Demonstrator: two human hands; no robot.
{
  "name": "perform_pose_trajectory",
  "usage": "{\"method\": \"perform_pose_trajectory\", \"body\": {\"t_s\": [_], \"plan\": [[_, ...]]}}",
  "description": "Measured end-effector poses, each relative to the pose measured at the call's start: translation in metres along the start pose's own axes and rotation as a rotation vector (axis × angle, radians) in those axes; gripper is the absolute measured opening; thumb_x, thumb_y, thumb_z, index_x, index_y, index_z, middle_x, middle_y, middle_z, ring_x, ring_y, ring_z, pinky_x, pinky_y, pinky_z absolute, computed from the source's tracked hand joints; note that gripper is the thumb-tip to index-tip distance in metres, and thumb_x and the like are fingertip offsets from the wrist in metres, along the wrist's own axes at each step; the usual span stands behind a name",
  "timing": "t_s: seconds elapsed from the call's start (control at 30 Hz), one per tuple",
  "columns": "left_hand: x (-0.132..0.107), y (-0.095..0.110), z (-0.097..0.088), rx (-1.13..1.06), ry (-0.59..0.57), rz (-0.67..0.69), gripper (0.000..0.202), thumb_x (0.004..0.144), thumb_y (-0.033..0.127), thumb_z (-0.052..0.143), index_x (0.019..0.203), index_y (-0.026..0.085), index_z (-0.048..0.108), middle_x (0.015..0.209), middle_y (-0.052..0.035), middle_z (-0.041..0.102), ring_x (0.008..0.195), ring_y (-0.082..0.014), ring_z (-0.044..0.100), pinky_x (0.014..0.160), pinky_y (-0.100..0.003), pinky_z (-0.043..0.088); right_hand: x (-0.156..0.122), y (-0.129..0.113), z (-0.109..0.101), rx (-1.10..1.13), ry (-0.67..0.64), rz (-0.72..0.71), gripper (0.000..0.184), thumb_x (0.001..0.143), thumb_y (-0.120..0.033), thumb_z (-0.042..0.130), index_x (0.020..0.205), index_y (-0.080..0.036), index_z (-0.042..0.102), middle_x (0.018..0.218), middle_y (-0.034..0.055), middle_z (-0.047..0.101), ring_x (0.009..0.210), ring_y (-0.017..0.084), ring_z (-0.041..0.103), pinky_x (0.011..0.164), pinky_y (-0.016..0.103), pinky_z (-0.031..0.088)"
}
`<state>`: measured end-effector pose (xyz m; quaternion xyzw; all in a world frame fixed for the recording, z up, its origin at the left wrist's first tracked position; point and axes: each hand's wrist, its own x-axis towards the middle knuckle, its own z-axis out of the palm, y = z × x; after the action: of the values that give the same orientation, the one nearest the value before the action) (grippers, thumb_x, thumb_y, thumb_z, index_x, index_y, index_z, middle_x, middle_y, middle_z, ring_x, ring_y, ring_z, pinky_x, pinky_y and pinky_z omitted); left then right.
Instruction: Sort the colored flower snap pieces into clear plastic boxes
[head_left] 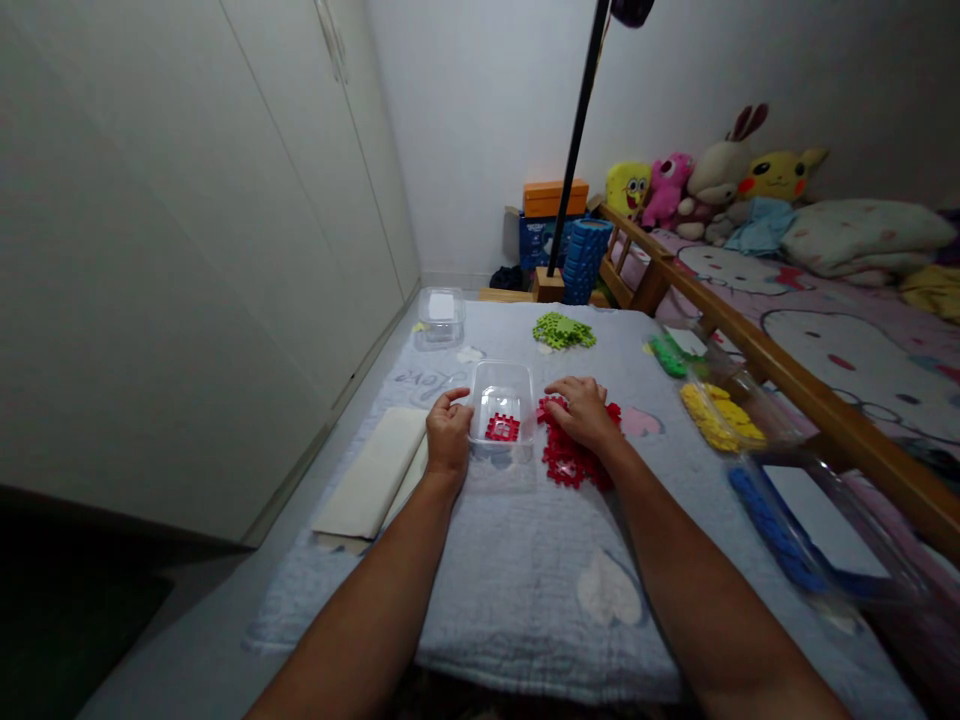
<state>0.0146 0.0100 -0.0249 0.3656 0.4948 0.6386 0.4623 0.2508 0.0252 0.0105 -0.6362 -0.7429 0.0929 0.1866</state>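
A clear plastic box [502, 377] stands on the cloth in front of me, with a red square piece [502, 428] with notched edges lying inside. My left hand [448, 432] is closed at the box's left wall, fingers curled against its rim. To the right of the box is a loose pile of red interlocking pieces [566, 462]. Over that pile lies my right hand [583, 410], its thumb and index finger closed around a red piece at the pile's left edge. The hand partly covers the pile.
Light green pieces [564, 331] lie at the back. A lidded clear box [441, 318] stands back left; folded beige cloth [373, 475] lies left. Along the right edge are boxes of green [667, 355], yellow [720, 418] and blue pieces [772, 525], beside a wooden bed rail [787, 330].
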Motion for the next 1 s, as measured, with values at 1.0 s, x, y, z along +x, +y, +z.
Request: {"method": "perform_pose_trajectory", "body": {"t_s": [1.0], "plan": [[-0.002,0.011,0.005,-0.034,-0.067,-0.062,0.041,0.065,0.032,0.072,0.103,0.017,0.065,0.055,0.0111,0.042,0.049,-0.0098,0.037,0.052,-0.023,0.028,-0.002,-0.008,-0.003,0.028,0.036,0.002,0.024,0.095,-0.034,0.064,0.109,-0.025,0.081,0.117,0.0098,0.076,0.116,0.032,0.06,0.105,0.047,0.035]]}}
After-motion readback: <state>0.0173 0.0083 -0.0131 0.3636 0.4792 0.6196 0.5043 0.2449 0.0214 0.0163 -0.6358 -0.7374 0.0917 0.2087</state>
